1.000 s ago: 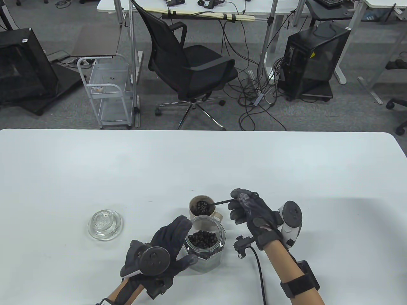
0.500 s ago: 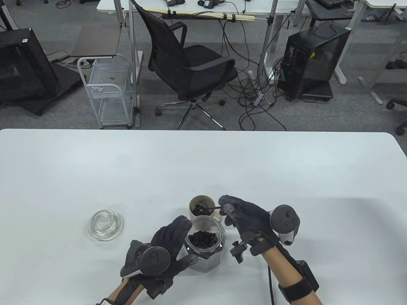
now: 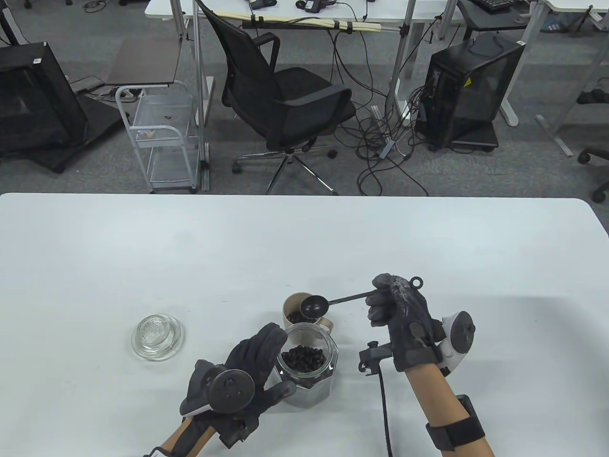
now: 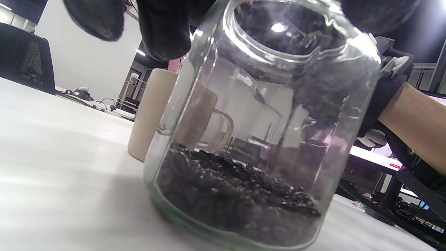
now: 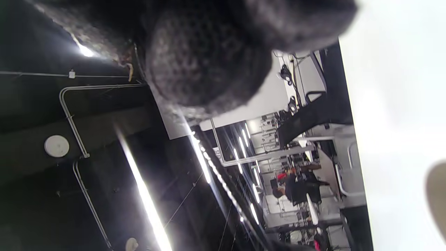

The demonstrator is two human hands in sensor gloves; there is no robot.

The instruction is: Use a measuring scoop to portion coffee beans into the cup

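A beige cup (image 3: 291, 304) with coffee beans in its bottom stands just behind the glass jar (image 3: 308, 381) of beans. My right hand (image 3: 383, 299) grips the handle of the black measuring scoop (image 3: 314, 305). The scoop's bowl hovers over the cup's right rim and looks empty. My left hand (image 3: 259, 362) wraps around the jar's left side and holds it on the table. In the left wrist view the jar (image 4: 264, 139) fills the frame, with beans (image 4: 237, 198) low inside and the cup (image 4: 150, 115) behind it. The right wrist view shows only gloved fingers (image 5: 209, 52) and the white table (image 5: 400, 104).
The jar's glass lid (image 3: 157, 336) lies on the table left of the jar. The white table (image 3: 304, 238) stretches bare behind the cup. A cable (image 3: 385, 419) runs from my right wrist to the near edge. Beyond the table stand an office chair (image 3: 285, 95) and desks.
My right hand tipped the scoop down into the cup, then pulled back to the right and levelled it. The scoop's bowl now sits higher, over the cup's right rim. The left hand stayed still.
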